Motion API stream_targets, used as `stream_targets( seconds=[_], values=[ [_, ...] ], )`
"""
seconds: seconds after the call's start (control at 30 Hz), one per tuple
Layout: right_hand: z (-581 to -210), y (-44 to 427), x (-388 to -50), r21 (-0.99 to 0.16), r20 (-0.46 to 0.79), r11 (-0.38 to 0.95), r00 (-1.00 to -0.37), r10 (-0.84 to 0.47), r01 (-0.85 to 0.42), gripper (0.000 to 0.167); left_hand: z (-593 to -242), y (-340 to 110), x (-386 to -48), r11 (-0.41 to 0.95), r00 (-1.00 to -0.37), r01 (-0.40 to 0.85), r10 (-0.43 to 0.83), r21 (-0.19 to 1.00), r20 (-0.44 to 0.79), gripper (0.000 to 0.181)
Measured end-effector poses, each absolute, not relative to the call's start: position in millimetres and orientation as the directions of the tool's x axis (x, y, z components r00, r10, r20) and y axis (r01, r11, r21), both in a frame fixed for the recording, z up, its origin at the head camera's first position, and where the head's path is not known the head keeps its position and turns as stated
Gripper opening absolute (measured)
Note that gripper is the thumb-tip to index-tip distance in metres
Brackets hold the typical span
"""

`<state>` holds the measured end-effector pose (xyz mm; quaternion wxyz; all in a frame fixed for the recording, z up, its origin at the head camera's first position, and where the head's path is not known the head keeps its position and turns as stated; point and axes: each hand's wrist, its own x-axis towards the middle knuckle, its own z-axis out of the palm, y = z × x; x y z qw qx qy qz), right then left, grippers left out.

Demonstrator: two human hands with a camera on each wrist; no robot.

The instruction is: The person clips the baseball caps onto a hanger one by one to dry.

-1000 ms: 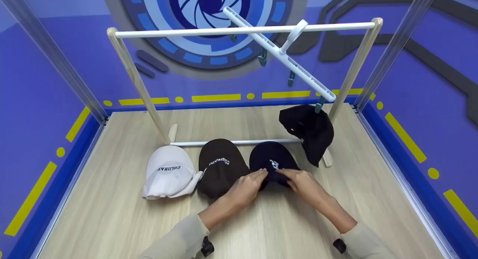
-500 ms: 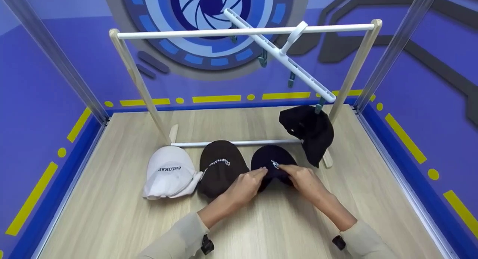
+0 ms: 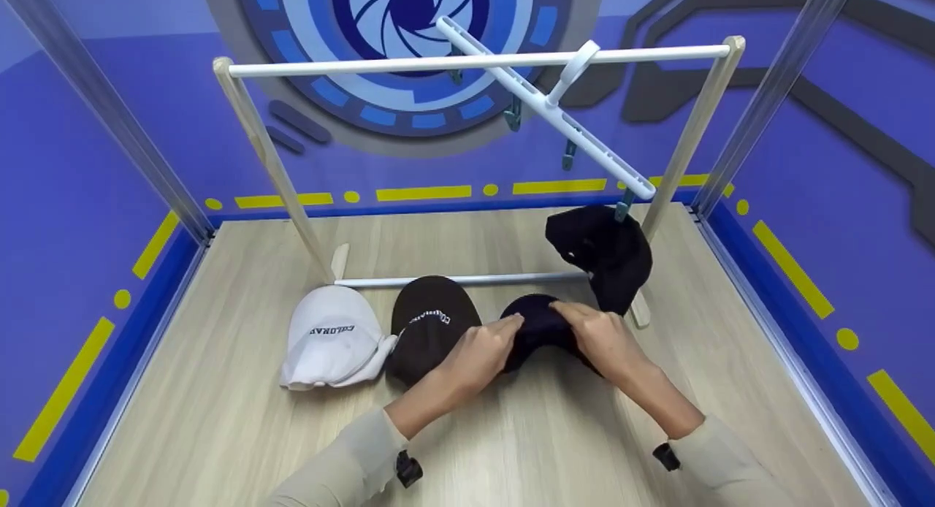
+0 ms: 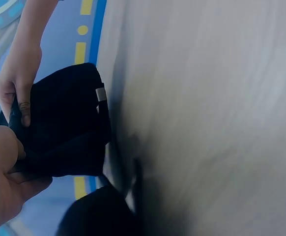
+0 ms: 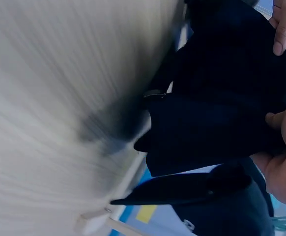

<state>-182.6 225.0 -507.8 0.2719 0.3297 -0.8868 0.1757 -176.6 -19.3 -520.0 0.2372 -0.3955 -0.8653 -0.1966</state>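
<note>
Both hands pinch a navy baseball cap point(image 3: 542, 324), its crown tipped so that the logo is out of sight. My left hand point(image 3: 478, 353) grips one side, my right hand point(image 3: 606, 342) the other. In the left wrist view the cap point(image 4: 67, 123) is off the tabletop, a small pale tag on its edge; the thumb of the right hand point(image 4: 20, 78) presses on the fabric. In the right wrist view the right hand point(image 5: 283, 162) holds the near part of the cap point(image 5: 212, 128). A dark brown cap point(image 3: 431, 332) lies beside the left hand.
Farther left lies a white cap point(image 3: 332, 339). A wooden rack point(image 3: 365, 66) bears a white hanger point(image 3: 551, 109) with several green clips point(image 3: 568, 155). From its front clip hangs a black cap point(image 3: 610, 255), close behind the right hand. Purple panels surround the wooden tabletop point(image 3: 241, 434).
The navy cap has been raised and tilted, and its white logo has gone out of view. The right hand has moved slightly up and right; the other caps stay put.
</note>
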Motion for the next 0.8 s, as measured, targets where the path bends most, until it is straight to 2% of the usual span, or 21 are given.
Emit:
stream_targets(
  seconds=[0.13, 0.3, 0.53, 0.8],
  values=[
    [-492.4, 226.4, -186.6, -0.082, 0.637, 0.711, -0.586, -0.502, -0.699, 0.046, -503.8, -19.1, -181.0, 0.628, -0.548, 0.772, 0.579, 0.099, 0.603, 0.027],
    [-472.8, 228.5, -188.1, -0.084, 0.645, 0.71, -0.581, -0.496, -0.699, 0.046, -483.8, -19.0, -185.9, 0.651, -0.542, 0.756, 0.574, 0.06, 0.614, 0.025],
    [-449.8, 225.1, -187.9, -0.131, 0.638, 0.709, -0.607, -0.475, -0.693, 0.043, -459.8, -21.0, -194.6, 0.635, -0.582, 0.754, 0.524, 0.169, 0.622, 0.027],
    [-432.8, 218.2, -189.9, -0.189, 0.643, 0.691, -0.62, -0.451, -0.698, 0.033, -444.2, -20.2, -199.8, 0.597, -0.587, 0.759, 0.458, 0.258, 0.668, 0.026]
  ],
)
